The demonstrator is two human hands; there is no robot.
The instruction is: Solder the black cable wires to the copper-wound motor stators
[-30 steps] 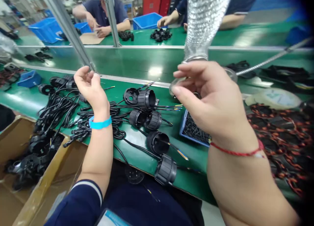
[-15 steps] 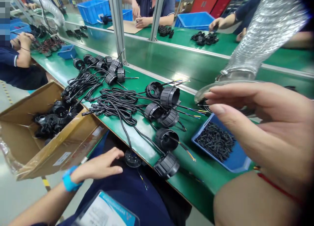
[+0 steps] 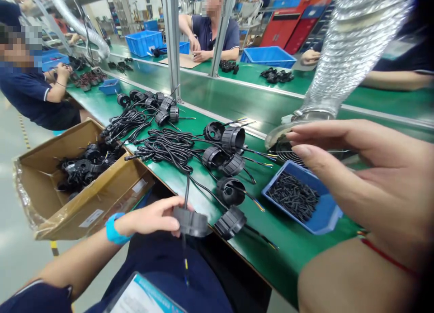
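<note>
My left hand [image 3: 154, 218], with a blue wristband, grips the edge of a black ribbed round housing [image 3: 193, 222] at the table's front edge. A black cable runs up from this housing, and thin coloured wires dangle below it. My right hand [image 3: 359, 168] is raised close to the camera, thumb and fingers nearly together in a pinch. What they hold, if anything, is too small to make out. Under it sits a blue bin [image 3: 327, 213] of short black tubes [image 3: 293, 193]. More black housings [image 3: 230, 191] with wire ends lie between the hands.
Coiled black cables [image 3: 166, 145] spread over the green table [image 3: 271, 263]. An open cardboard box [image 3: 95, 222] of black parts stands left. A silver duct [image 3: 342, 55] comes down to a round wire grille at right. Metal posts [image 3: 173, 46] rise behind; co-workers sit around.
My left hand has moved right and closed on the black housing, which now sits higher and tilted. The right hand keeps its pose. The view has shifted, showing more of the background.
</note>
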